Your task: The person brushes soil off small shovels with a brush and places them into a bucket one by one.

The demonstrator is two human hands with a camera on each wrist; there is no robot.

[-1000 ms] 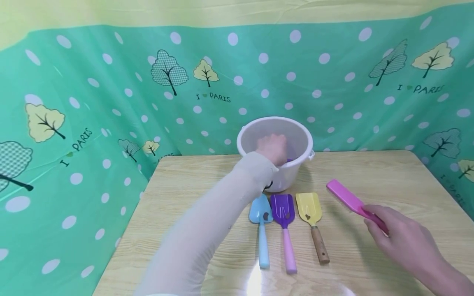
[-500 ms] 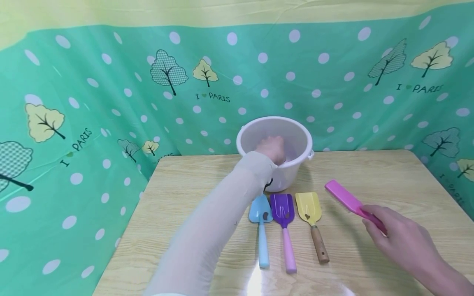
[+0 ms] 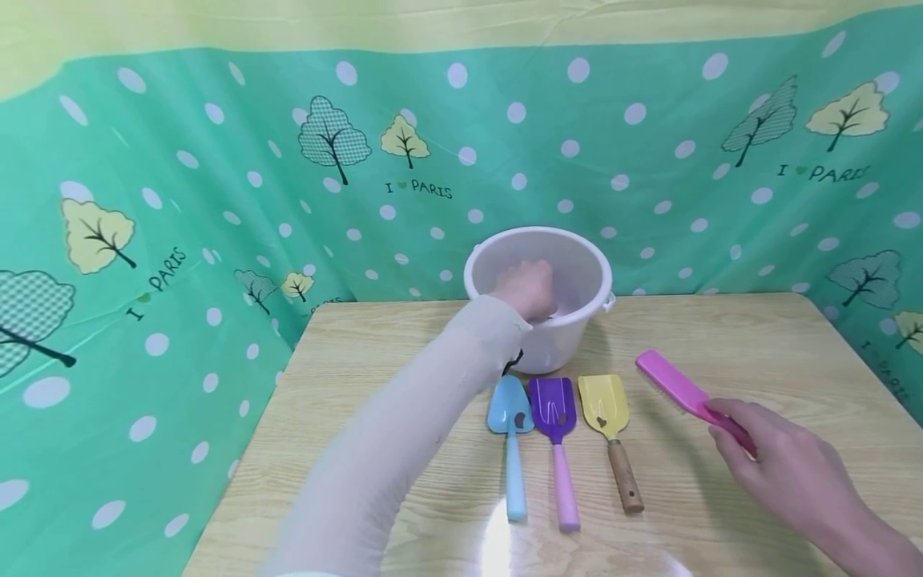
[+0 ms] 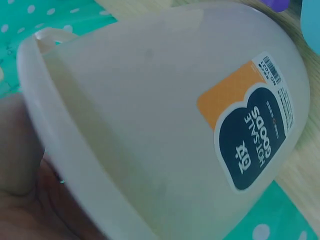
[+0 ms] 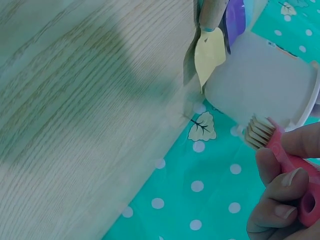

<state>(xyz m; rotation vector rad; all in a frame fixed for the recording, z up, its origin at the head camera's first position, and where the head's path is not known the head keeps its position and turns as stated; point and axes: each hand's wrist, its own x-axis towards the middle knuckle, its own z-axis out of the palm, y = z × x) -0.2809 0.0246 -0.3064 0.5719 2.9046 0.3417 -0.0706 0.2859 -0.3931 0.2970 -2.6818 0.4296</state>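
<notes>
Three small shovels [image 3: 553, 409] just in front of the white bucket [image 3: 557, 344]; left hand [image 3: 528, 288] inside the bucket, grip impossible to tell; pink brush [image 3: 675, 382] right of the bucket, held in curled right hand [image 3: 786, 461].

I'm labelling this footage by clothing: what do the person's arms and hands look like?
On the left, a long, pale sleeve reaches the wrist, with a small dark strip near it. The left hand and right hand look ungloved, and no sleeve shows on the right.
</notes>
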